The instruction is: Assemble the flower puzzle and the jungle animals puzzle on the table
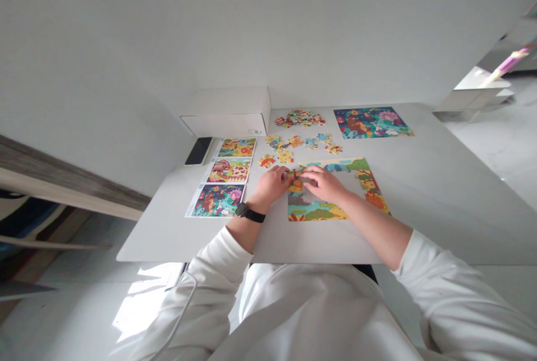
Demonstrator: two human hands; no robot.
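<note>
A partly assembled jigsaw puzzle [323, 211] lies on the white table [419, 210] in front of me, its border built and its middle bare. My left hand [272, 183], with a black watch on the wrist, pinches a puzzle piece [295, 175] at the puzzle's left edge. My right hand [324, 182] rests curled on the puzzle beside it, fingertips touching the same piece. Loose puzzle pieces [293, 145] lie just beyond my hands.
A finished puzzle [371, 122] and a heap of pieces [300, 118] sit at the far side. A sheet with three picture cards [224, 177], a black phone [198, 150] and a white box [229, 112] lie to the left.
</note>
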